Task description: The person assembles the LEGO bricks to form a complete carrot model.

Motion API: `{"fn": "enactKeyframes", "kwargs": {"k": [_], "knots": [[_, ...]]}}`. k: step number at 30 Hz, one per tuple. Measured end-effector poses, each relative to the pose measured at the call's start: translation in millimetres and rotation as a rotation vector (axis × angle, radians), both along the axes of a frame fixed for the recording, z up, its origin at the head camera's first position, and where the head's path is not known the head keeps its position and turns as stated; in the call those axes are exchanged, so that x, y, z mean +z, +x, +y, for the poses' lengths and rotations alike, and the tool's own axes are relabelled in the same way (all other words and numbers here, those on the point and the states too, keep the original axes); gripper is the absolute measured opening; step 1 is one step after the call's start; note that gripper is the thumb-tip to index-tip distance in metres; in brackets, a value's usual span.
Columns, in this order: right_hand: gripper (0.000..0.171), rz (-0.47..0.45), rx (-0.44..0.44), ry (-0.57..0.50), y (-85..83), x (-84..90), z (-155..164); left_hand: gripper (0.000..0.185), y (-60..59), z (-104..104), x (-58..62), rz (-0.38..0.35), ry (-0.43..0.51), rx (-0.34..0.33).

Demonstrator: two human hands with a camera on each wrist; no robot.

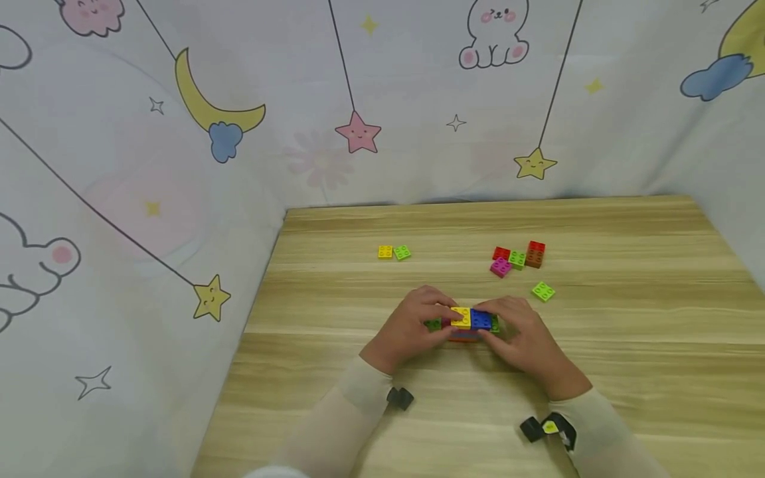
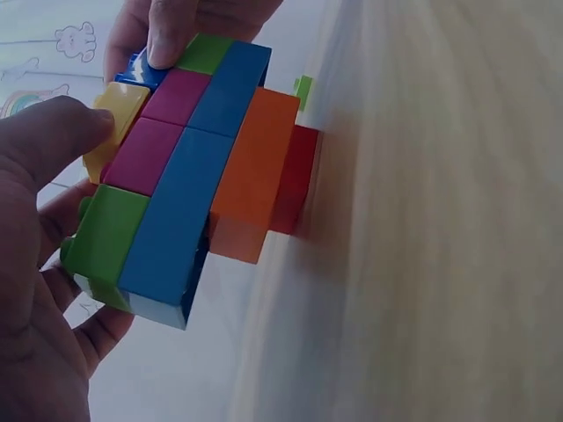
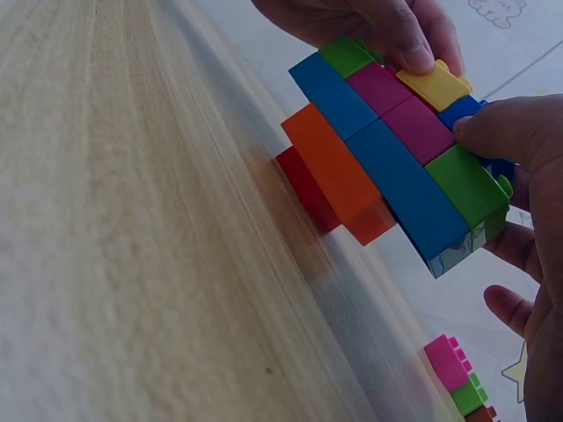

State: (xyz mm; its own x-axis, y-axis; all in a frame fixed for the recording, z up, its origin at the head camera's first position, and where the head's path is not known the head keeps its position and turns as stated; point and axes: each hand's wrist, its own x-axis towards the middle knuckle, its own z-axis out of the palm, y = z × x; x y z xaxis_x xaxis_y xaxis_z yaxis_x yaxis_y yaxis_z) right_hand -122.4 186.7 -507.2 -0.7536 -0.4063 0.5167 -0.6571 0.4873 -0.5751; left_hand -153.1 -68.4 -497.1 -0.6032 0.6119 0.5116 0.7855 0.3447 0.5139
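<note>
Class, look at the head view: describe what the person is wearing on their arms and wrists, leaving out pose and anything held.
Both forearms are covered by pale cream, close-fitting sleeves that end at the wrists. The left hand and right hand are bare, with no gloves or rings visible. A small black device is strapped at the left wrist. The right wrist carries a similar black device with a yellow mark.
</note>
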Motion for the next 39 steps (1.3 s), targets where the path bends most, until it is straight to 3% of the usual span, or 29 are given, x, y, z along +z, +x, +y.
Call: {"fn": "enactKeyframes", "kwargs": {"k": [12, 20, 27, 34, 39], "knots": [[0.046, 0.034, 0.003, -0.007, -1.0, 0.9, -2.3, 0.017, 3.4, 1.9, 9.1, -0.046, -0.052, 0.024], [0.044, 0.083, 0.05, 0.002, -1.2, 3.3, -3.1, 0.015, 5.4, 3.9, 14.5, -0.095, -0.002, 0.013], [0.043, 0.127, 0.066, 0.058, -1.7, 2.1, -2.6, 0.015, 4.6, 4.2, 6.9, -0.13, 0.055, 0.012], [0.044, 0.122, 0.062, 0.058, -2.4, 2.7, -2.5, 0.017, 1.5, 4.2, -0.4, -0.092, 0.065, 0.023], [0.045, 0.125, 0.061, 0.061, -2.8, 1.4, -2.8, 0.019, 0.1, 3.2, -4.4, -0.11, 0.086, 0.019]]}}
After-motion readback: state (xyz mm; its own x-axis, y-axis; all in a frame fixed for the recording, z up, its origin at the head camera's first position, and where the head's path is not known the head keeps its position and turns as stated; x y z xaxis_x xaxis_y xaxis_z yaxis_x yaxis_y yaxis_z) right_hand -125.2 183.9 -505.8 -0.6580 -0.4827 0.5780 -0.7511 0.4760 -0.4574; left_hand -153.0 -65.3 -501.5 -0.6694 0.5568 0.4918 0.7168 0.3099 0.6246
